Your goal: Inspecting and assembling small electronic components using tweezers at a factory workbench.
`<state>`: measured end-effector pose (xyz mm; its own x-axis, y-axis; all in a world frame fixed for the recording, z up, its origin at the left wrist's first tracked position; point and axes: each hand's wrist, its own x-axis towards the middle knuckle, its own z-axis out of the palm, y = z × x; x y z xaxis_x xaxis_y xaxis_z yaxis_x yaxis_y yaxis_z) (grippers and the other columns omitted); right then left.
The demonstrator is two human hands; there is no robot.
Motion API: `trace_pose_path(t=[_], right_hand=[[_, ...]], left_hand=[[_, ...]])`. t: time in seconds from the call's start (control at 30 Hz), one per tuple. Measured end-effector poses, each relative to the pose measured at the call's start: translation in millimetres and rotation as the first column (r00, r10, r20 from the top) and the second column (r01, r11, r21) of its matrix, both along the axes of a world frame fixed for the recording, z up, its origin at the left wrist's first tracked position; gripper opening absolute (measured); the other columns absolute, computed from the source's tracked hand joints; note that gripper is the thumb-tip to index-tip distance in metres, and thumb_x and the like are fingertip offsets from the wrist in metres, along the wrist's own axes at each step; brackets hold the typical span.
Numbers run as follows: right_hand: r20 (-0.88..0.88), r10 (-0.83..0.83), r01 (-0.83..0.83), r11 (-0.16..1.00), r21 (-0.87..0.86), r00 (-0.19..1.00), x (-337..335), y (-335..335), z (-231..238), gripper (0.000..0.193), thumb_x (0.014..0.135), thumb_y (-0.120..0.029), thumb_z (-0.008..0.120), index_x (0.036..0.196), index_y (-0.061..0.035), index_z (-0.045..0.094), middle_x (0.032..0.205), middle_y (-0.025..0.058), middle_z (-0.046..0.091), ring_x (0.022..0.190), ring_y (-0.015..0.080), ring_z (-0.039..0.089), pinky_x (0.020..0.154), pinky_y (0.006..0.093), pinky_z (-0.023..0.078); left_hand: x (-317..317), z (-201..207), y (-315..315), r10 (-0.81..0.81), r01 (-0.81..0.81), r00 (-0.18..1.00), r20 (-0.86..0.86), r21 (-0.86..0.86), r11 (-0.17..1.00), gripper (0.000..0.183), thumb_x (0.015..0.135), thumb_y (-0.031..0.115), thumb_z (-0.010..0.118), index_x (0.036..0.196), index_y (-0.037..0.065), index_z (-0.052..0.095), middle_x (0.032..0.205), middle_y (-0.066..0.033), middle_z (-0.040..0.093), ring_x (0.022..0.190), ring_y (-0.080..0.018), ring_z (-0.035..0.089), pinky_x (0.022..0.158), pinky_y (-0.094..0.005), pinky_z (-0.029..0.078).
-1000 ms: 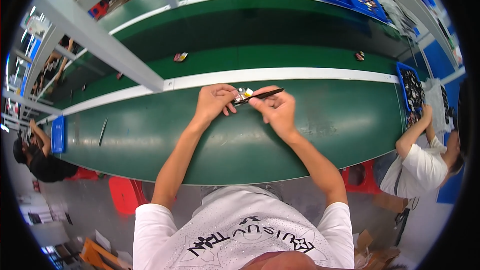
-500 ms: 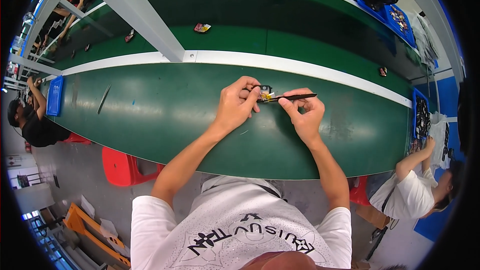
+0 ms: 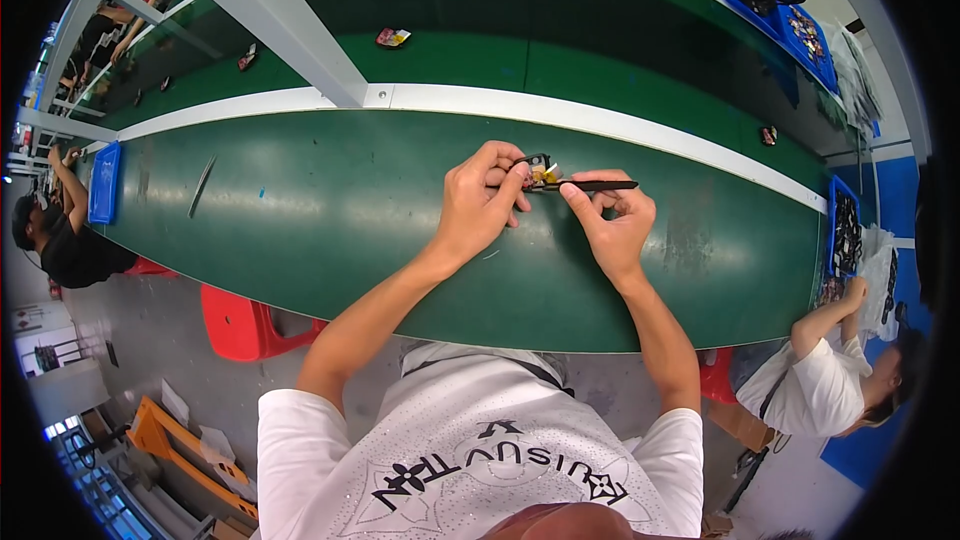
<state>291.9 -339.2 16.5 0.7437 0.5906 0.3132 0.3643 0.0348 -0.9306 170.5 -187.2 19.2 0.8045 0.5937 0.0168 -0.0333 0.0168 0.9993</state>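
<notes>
My left hand (image 3: 474, 202) is closed on a small electronic module (image 3: 541, 171) with a black frame, a yellow piece and reddish parts, held above the green table. The thumb and fingers cover its left side, and its exact kind is too small to make out. Between the thumb and fingers of my right hand (image 3: 618, 225) is a pair of black tweezers (image 3: 606, 185), lying nearly level. Their tips point left and reach the module's lower right edge; whether they grip anything there cannot be seen.
The green table (image 3: 340, 200) carries a loose pair of metal tweezers (image 3: 202, 186) and a blue tray (image 3: 104, 183) at left. Beyond the white rail (image 3: 480, 98), small modules (image 3: 393, 37) lie on a green belt. A blue bin (image 3: 844, 225) stands right, beside a seated co-worker (image 3: 815, 380).
The module has tilted in my left hand, its black frame now showing at a steeper angle. The black tweezers have turned closer to level. The whole view has shifted slightly.
</notes>
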Motion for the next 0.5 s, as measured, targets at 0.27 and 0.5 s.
trace_pose_path(t=[0.27, 0.5], right_hand=[[-0.003, -0.027, 0.027, 0.997, -0.075, 1.0, -0.4, -2.0, 2.9, 0.013, 0.085, -0.002, 0.08, 0.096, 0.0022, 0.073, 0.069, -0.0024, 0.064, 0.054, 0.0001, 0.048, 0.049, 0.0179, 0.03], [0.009, -0.073, 0.073, 0.997, -0.033, 0.997, -1.5, 2.9, 0.3, 0.015, 0.084, -0.004, 0.082, 0.095, 0.0019, 0.075, 0.056, -0.0064, 0.056, 0.048, -0.0017, 0.04, 0.046, 0.0191, 0.025]], left_hand=[[0.0, -1.2, -2.9, -0.001, 0.001, 1.0, 0.001, 0.016, 1.0, 0.018, 0.101, 0.004, 0.061, 0.114, -0.008, 0.059, 0.097, -0.0136, 0.07, 0.073, -0.0161, 0.072, 0.05, -0.0255, 0.057], [1.2, -2.9, -4.7, 0.007, -0.007, 1.0, 0.003, 0.069, 0.998, 0.018, 0.101, 0.004, 0.061, 0.115, -0.007, 0.059, 0.099, -0.0155, 0.071, 0.074, -0.0185, 0.074, 0.05, -0.0267, 0.059]])
